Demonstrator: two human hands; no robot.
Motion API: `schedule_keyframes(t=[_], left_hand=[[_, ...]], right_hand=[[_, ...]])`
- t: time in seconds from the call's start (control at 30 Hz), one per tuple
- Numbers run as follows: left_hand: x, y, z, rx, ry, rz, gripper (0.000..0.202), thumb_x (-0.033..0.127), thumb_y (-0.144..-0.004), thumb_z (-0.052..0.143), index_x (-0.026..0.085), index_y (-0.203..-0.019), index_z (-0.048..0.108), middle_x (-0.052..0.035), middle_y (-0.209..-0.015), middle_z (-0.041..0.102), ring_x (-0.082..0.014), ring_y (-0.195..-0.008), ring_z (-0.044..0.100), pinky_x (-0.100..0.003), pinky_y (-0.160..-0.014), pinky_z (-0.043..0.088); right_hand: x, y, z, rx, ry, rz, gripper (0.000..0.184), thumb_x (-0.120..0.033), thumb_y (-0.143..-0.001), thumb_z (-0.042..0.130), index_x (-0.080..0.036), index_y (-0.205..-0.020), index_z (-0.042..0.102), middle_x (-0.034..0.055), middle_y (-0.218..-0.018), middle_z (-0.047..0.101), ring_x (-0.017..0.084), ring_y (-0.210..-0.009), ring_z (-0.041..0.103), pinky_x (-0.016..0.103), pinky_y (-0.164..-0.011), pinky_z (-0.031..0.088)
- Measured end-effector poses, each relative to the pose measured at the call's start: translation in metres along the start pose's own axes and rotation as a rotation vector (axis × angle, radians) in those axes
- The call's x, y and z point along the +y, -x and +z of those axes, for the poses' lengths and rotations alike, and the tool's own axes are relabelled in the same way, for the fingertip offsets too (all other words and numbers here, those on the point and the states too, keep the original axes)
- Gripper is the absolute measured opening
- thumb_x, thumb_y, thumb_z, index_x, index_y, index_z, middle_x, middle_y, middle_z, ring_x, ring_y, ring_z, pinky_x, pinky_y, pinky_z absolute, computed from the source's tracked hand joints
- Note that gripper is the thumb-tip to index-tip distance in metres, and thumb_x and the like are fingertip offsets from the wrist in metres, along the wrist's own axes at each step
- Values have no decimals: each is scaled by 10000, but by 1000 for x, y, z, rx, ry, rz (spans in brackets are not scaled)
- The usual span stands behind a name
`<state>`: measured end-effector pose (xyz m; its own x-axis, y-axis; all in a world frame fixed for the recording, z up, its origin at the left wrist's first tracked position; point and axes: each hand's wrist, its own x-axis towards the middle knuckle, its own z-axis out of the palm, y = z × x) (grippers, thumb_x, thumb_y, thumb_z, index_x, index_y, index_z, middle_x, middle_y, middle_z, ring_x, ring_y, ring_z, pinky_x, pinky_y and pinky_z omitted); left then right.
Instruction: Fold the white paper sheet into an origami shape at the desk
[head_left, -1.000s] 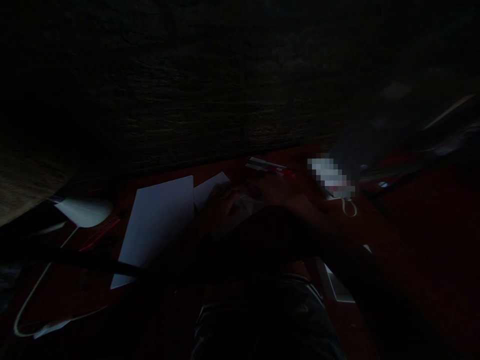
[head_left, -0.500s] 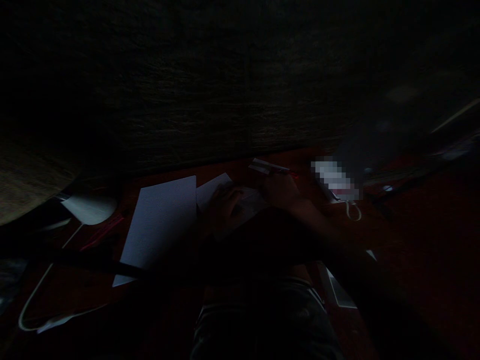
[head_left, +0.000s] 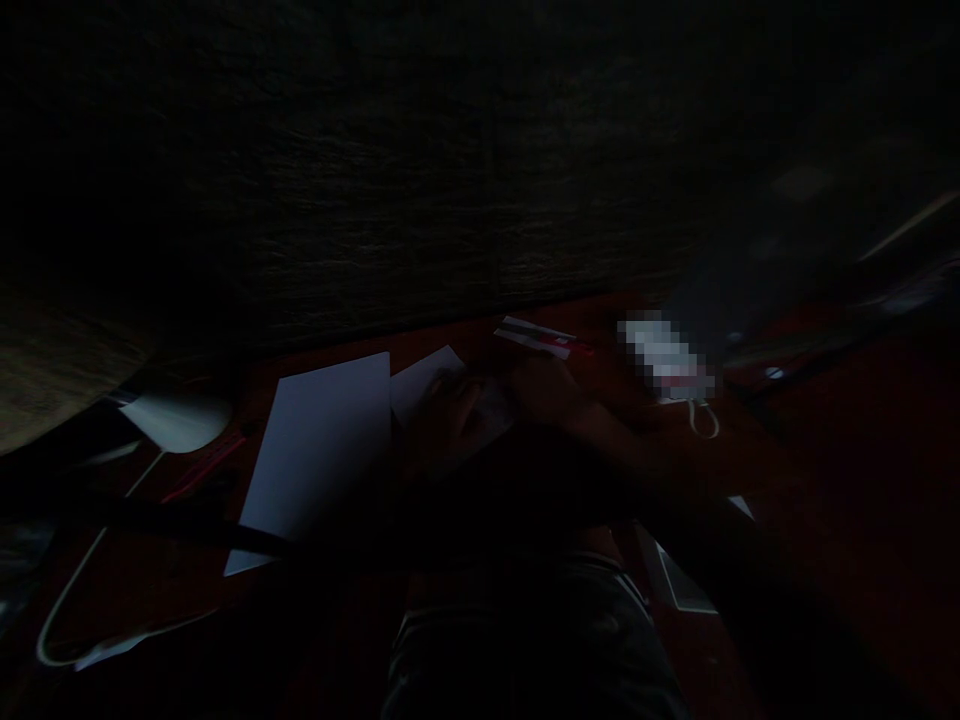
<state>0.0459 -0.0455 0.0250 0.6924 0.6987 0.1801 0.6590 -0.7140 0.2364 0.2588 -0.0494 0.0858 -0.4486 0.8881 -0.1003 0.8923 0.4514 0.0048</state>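
The scene is very dark. A folded or smaller sheet of paper (head_left: 429, 376) lies on the reddish table between my hands. My left hand (head_left: 448, 405) rests on its left part, fingers lying over the paper with the thumb apart. On the right part of the paper is my right hand (head_left: 551, 385), closed into a fist-like shape. Shadow hides its fingertips and anything between them. Just beyond the right hand lie a pale strip (head_left: 517, 331) and a slim red object (head_left: 574, 345) that looks like a pen or cutter.
Left of my hands is a large white sheet (head_left: 322, 440). Farther left are a white rounded object (head_left: 180, 420), its cable (head_left: 79, 565) and a red item (head_left: 206, 468). A blurred-out pale object (head_left: 667, 355) with a cord loop sits right. A dark, pale-edged item (head_left: 682, 585) is by my right forearm.
My right hand has moved slightly left and toward me over the paper, uncovering more of the pale strip and red object. My left hand stays in nearly the same place.
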Motion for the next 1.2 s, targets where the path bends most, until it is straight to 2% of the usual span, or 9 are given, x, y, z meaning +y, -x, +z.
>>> schedule_keyframes(t=[0.2,0.37,0.5,0.6,0.73,0.93,1.0,1.1,1.2], left_hand=[[0,3,-6,37,-47,-61,442,459,-985,588,206,-1347,599,-133,-1478,576,-359,-1381,481,-572,-1199,363],[-2,8,-3,35,-74,-134,508,524,-977,609,226,-1389,605,-122,-1541,530,-412,-1484,364,-623,-1230,304],[-4,9,-2,35,-69,-129,518,525,-974,626,259,-1417,593,-91,-1566,515,-404,-1513,339,-627,-1245,282],[-4,9,-3,36,-72,-92,512,517,-981,619,238,-1410,599,-111,-1546,529,-385,-1482,388,-606,-1237,309],[-4,7,-2,35,-52,-68,501,481,-992,598,195,-1404,594,-153,-1531,528,-381,-1484,402,-620,-1260,276],[-3,2,1,35,55,-17,490,386,-986,590,198,-1437,552,-141,-1553,522,-348,-1428,471,-563,-1233,364],[-3,1,1,40,67,-8,550,376,-985,592,199,-1498,501,-145,-1574,506,-345,-1456,453,-565,-1249,338],[-3,1,2,25,56,0,605,384,-1002,575,198,-1561,437,-156,-1613,467,-346,-1508,407,-582,-1278,277],[-4,2,4,16,45,-1,589,399,-1021,548,209,-1568,439,-148,-1607,472,-349,-1502,413,-581,-1271,293]], right_hand=[[3,0,1,-13,-2,-5,372,-149,-1006,456,-135,-1159,795,203,-1149,794,309,-1050,762,370,-831,552],[4,-1,1,-33,-1,-7,360,-152,-996,469,-130,-1117,807,206,-1113,800,328,-1032,770,362,-769,550],[5,0,2,-22,-3,-12,361,-150,-992,469,-134,-1116,808,197,-1101,803,329,-1027,772,365,-771,547],[6,0,3,-14,-8,-9,363,-149,-993,473,-139,-1144,803,196,-1095,804,315,-1012,774,361,-788,544],[7,-2,4,-18,-11,-13,350,-162,-990,485,-146,-1124,807,193,-1084,807,319,-1013,771,361,-788,540],[8,-5,7,-4,-38,4,358,-203,-999,491,-186,-1203,784,170,-1087,809,308,-976,774,361,-768,541],[9,-6,8,-11,-42,11,358,-232,-1009,494,-183,-1220,779,174,-1088,807,306,-986,771,360,-787,544],[10,-9,12,3,-45,3,394,-212,-1020,461,-175,-1286,749,189,-1199,780,308,-1044,760,361,-807,552],[8,-11,15,2,-49,-13,422,-165,-1011,442,-164,-1318,731,197,-1304,740,309,-1075,754,363,-814,563]])
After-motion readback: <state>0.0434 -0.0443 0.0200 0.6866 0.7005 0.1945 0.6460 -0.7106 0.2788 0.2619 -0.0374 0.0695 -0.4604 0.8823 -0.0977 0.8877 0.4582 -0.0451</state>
